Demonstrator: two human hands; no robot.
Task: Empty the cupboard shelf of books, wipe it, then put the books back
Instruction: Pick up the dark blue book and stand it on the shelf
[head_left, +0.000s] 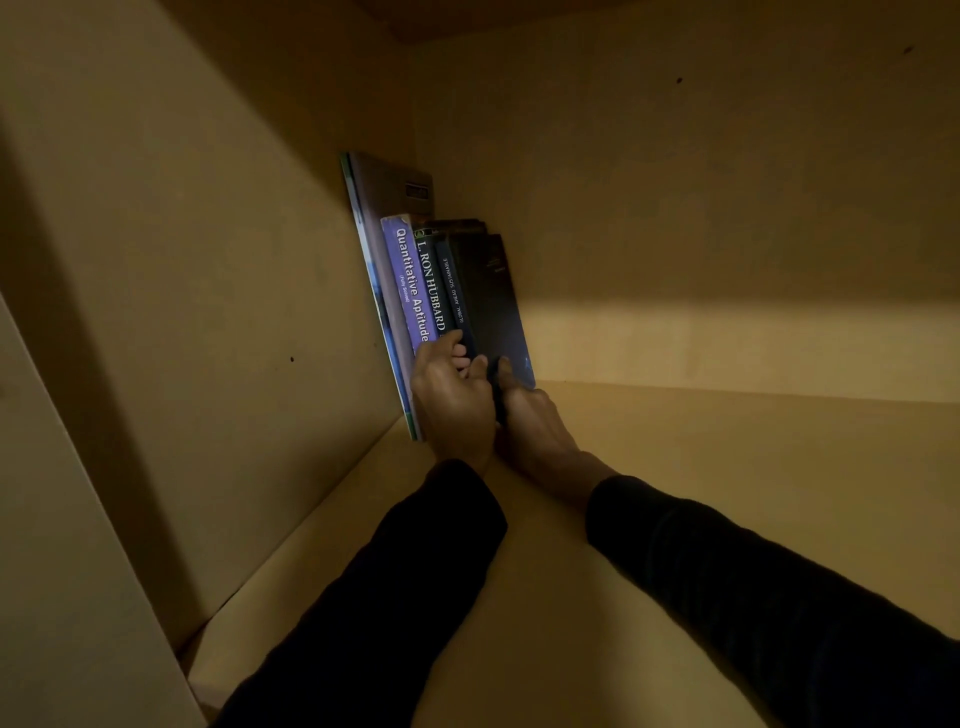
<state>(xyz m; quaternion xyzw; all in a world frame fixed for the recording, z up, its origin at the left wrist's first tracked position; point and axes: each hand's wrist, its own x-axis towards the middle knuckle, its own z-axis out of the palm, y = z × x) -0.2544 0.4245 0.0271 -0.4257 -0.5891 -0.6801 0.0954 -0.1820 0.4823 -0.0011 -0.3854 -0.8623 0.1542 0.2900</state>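
Observation:
A small row of books stands upright against the left wall of the cupboard shelf (701, 467). From the left: a tall thin book (371, 249), a purple "Quantitative Aptitude" book (410, 280), a dark "L. Ron Hubbard" book (434, 291), a thin dark-blue book (451, 283), and a dark book (498, 312) on the right end. My left hand (452, 400) curls its fingers round the bottoms of the middle spines. My right hand (530, 415) grips the lower edge of the dark right-end book, thumb on its cover. Both hands touch each other.
The wooden left wall (234, 312) and back wall (701, 208) close the shelf in. The shelf board stretches bare to the right of the books. A pale cupboard edge (62, 571) runs down the lower left. Light is dim.

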